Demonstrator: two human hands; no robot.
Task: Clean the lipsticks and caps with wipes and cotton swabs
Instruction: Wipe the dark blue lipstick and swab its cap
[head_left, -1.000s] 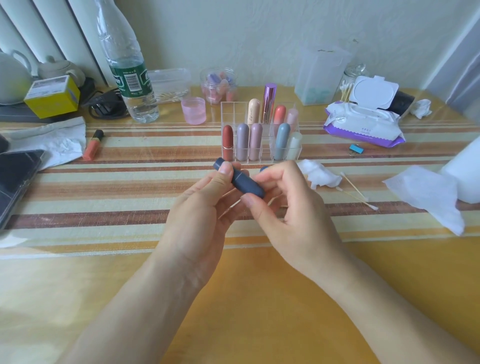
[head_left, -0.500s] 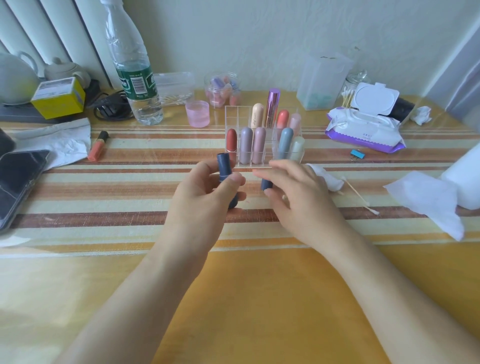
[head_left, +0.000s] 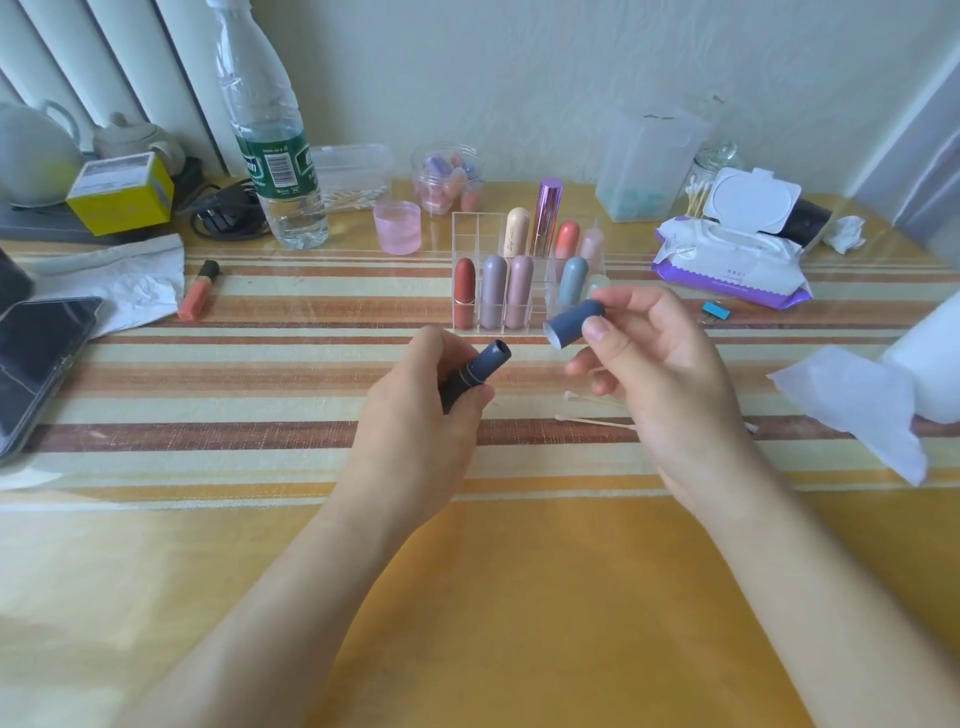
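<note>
The left hand (head_left: 415, 421) gripped the dark blue lipstick (head_left: 475, 376), fingers (head_left: 480, 399) curled round its base, and its open end pointed up and to the right. The right hand (head_left: 660, 374) pinched the cap (head_left: 574, 323) between thumb and fingertips, apart from the lipstick, with its mouth facing it. Two cotton swabs (head_left: 597, 422) lay on the worktop (head_left: 260, 395) just under the right hand, their length running left to right. That hand seemed the nearer one to take them.

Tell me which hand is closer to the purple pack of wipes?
The right hand. It holds the blue cap just left of the wipes pack, on the person's side; the left hand grips the lipstick tube farther left.
</note>
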